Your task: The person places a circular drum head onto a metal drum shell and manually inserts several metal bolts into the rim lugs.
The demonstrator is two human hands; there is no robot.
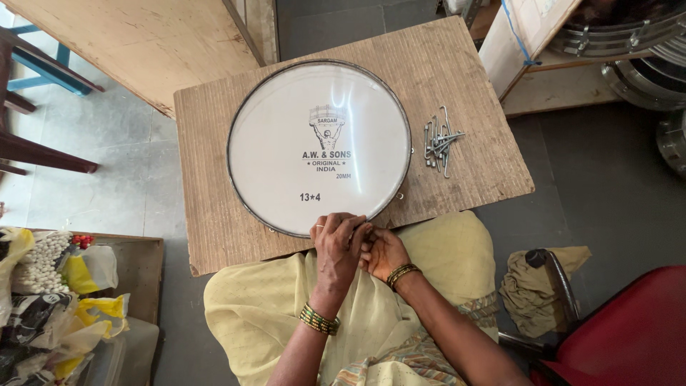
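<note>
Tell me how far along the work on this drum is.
The white drum head already sits in its metal rim on the board. Both hands, left hand and right hand, work at the rim's near edge; what the fingers hold is hidden. A pile of metal hook rods lies loose to the right, so most fittings look unfitted. It seems an early stage.

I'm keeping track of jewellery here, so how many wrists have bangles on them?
2. One stack of bangles sits on the left wrist, below the left hand; another set sits on the right wrist, beside the right hand. None looks hidden.
</note>
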